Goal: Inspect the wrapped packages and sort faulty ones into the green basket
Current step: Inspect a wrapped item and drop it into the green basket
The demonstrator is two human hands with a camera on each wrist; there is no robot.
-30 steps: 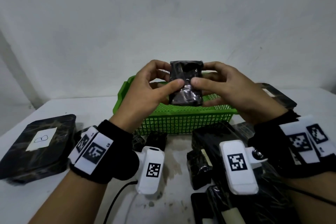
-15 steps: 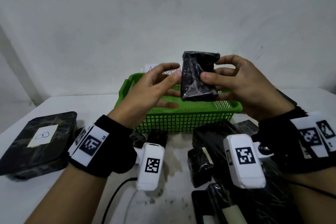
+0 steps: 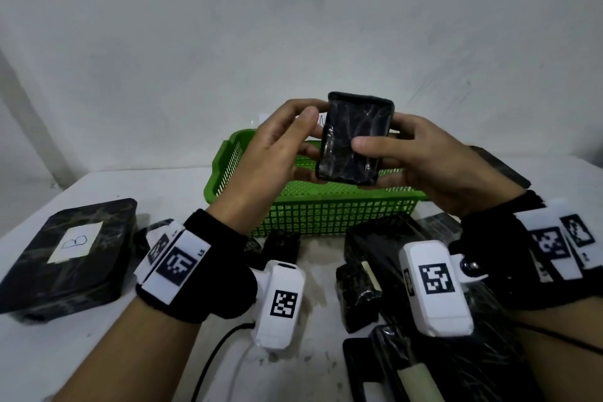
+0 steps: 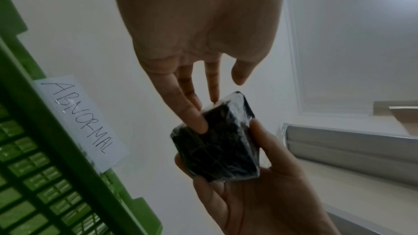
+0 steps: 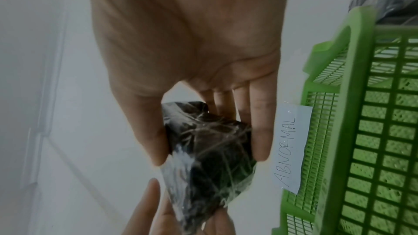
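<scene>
A small black package (image 3: 355, 137) in clear film is held up above the green basket (image 3: 326, 215), its broad face towards me. My right hand (image 3: 378, 134) grips it, thumb across the front and fingers behind; the right wrist view shows that grip on the package (image 5: 203, 140). My left hand (image 3: 313, 127) pinches the left edge. In the left wrist view a left fingertip presses on the package (image 4: 214, 146). The basket (image 4: 45, 149) carries a paper label (image 4: 79, 119) reading ABNORMAL, and the basket (image 5: 373, 131) shows that label (image 5: 291, 149) in the right wrist view too.
A large black package marked B (image 3: 68, 254) lies at the left of the white table. Several black wrapped packages (image 3: 375, 248) crowd the front right, a small one (image 3: 357, 290) among them. Another package (image 3: 499, 166) lies right of the basket. A cable (image 3: 215, 359) runs near the front.
The package has turned from edge-on to its broad face towards me and sits slightly higher. My left hand, which only touched it before, now pinches its left edge.
</scene>
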